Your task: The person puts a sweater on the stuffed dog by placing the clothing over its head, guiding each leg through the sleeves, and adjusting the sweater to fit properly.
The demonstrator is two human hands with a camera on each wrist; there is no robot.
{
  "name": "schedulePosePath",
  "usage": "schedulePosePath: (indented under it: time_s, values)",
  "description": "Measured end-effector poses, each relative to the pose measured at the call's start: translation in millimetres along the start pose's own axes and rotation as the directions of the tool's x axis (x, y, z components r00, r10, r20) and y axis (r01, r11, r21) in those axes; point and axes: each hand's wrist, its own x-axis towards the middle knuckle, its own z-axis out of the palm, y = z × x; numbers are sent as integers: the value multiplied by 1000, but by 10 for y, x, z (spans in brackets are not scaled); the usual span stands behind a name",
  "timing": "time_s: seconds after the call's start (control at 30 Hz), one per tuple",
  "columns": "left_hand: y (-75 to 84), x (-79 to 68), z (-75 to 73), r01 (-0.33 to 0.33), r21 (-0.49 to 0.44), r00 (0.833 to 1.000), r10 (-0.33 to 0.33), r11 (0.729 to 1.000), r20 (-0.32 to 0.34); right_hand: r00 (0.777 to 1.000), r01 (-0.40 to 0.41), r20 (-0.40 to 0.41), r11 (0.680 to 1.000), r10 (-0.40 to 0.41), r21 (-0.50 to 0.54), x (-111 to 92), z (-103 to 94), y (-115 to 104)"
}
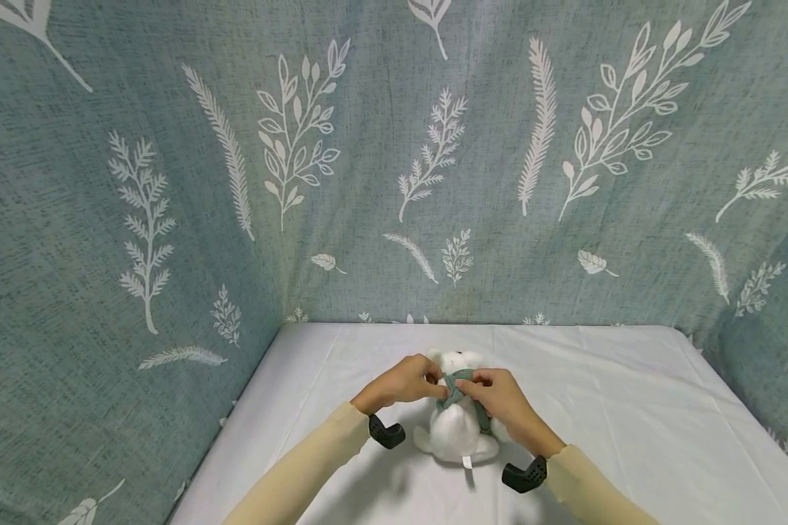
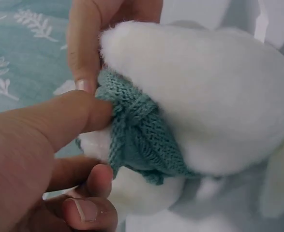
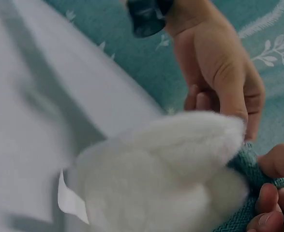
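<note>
A white plush toy (image 1: 456, 435) sits on the white-covered table, with its head at the far side and a small white tag (image 3: 73, 200) at its bottom edge. Around its neck goes a teal knitted scarf (image 2: 146, 128), crossed over itself, one end hanging down along the toy's right side in the head view. My left hand (image 1: 408, 380) pinches the scarf from the left, thumb at the crossing and other fingers curled below. From the right, my right hand (image 1: 502, 399) pinches the scarf between thumb and fingers. The toy's face is mostly hidden.
The white sheet (image 1: 597, 408) covers the table up to its far edge. Behind and on both sides hangs a teal curtain (image 1: 368, 182) with white leaf prints. Each wrist wears a black device, as the left wrist's camera mount (image 1: 386, 433) shows.
</note>
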Motion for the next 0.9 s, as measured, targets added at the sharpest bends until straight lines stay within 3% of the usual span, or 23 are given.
schedulePosePath:
  time_s: [0.23,0.43,0.6,0.77,0.9]
  values:
    - [-50,-13,-17,3,-50,999,-5,999,-47,998,-8,-58,997,3,-77,-51,6,-9]
    - [-62,-25,-57,-12,-94,995,3,996,-96,998,12,-53,980,-22,-196,-130,-39,20]
    - [-43,-41,-85,18,-125,995,-30,992,-94,999,-14,-47,969,2,-245,-133,-84,66]
    - [-22,-39,-57,36,-95,996,-43,995,-76,999,-18,-43,964,7,-266,-133,-83,36]
    - [15,-35,-8,-15,10,996,16,1000,-85,997,-31,-71,968,13,-251,-123,-53,2]
